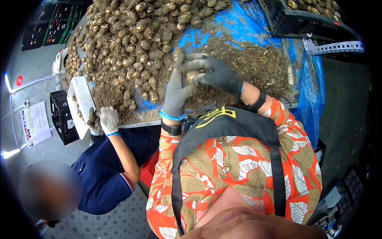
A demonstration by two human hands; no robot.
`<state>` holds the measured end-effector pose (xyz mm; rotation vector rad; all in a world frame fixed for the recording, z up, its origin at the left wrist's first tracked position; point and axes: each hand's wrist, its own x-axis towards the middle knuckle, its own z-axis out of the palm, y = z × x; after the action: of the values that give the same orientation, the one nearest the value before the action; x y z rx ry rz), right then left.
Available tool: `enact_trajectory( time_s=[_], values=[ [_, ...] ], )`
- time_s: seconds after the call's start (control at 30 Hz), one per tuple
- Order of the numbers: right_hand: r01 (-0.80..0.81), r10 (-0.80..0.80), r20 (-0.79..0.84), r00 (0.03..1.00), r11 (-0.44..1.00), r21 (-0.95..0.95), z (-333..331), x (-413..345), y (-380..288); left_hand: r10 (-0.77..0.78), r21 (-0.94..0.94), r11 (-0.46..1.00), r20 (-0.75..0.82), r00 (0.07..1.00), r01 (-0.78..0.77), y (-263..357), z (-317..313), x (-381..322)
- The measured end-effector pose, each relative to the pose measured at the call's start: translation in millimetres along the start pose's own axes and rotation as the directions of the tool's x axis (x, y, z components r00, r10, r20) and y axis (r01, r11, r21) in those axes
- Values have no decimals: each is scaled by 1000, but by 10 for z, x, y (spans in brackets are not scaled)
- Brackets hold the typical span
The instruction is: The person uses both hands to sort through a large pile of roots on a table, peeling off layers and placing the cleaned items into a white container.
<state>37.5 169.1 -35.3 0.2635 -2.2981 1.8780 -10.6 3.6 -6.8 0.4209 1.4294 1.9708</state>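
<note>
My left hand [176,89], in a grey work glove with a blue cuff, and my right hand [219,73], in a darker glove, meet over the front of the table. Between their fingers sits a small taro corm [191,76], partly hidden by both gloves. Another brown corm [178,52] shows just beyond my left fingertips; whether it touches them is unclear. To the left and ahead spreads a large heap of hairy taro corms [128,50]. Loose root fibres and dirt [250,68] lie under and beside my right hand.
Blue plastic sheeting [238,21] covers part of the table. A black crate [316,22] of corms stands at the far right, near a perforated metal bar [334,47]. At left, a co-worker's gloved hand [109,119] is beside a white foam box [80,104]. A pale elongated object [290,74] lies right.
</note>
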Motion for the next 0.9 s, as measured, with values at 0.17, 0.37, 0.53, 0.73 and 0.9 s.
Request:
enact_trajectory(
  time_s=[0.17, 0.37, 0.53, 0.73, 0.9],
  values=[
    [-202, 234, -213, 949, 966, 160, 13, 62, 376, -25, 46, 999, 46, 999, 23, 39, 5, -53],
    [329, -324, 116, 939, 744, -581, -194, 25, 409, -86, 41, 996, 30, 996, 85, -44, -159, -63],
    [-1, 21, 40, 999, 898, -440, 28, 41, 153, 1, 587, 810, 14, 1000, -9, -86, -176, 6],
    [-287, 448, -137, 884, 748, 598, -140, 80, 405, -86, 228, 968, -95, 992, 106, 24, -4, -67],
    [74, -54, -156, 986, 989, 127, -164, 74, 37, -110, 42, 993, 9, 994, 110, -43, -91, -66]
  ],
)
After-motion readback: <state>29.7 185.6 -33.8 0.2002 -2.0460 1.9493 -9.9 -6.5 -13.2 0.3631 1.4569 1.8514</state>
